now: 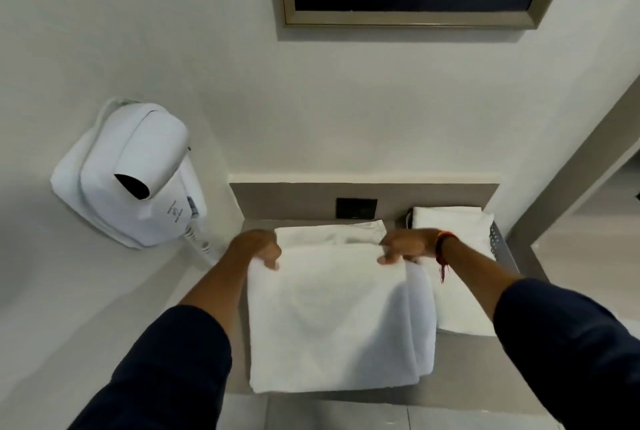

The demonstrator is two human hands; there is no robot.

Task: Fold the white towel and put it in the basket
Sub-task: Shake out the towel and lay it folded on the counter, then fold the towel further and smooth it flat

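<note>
A white towel (pixel 332 319) lies on a grey shelf, its near part folded over and its far part (pixel 332 232) still flat behind. My left hand (pixel 256 248) grips the folded layer's far left corner. My right hand (pixel 408 245) pinches the far right corner. To the right stands a grey perforated metal basket (pixel 498 242) with folded white towels (pixel 453 222) in it; my right forearm crosses over part of it.
A white wall-mounted hair dryer (pixel 135 173) hangs at the left with its coiled cord beside the shelf. A black wall socket (pixel 356 208) sits in the grey back panel. A framed picture (pixel 412 17) hangs above. A grey door frame (pixel 571 166) runs along the right.
</note>
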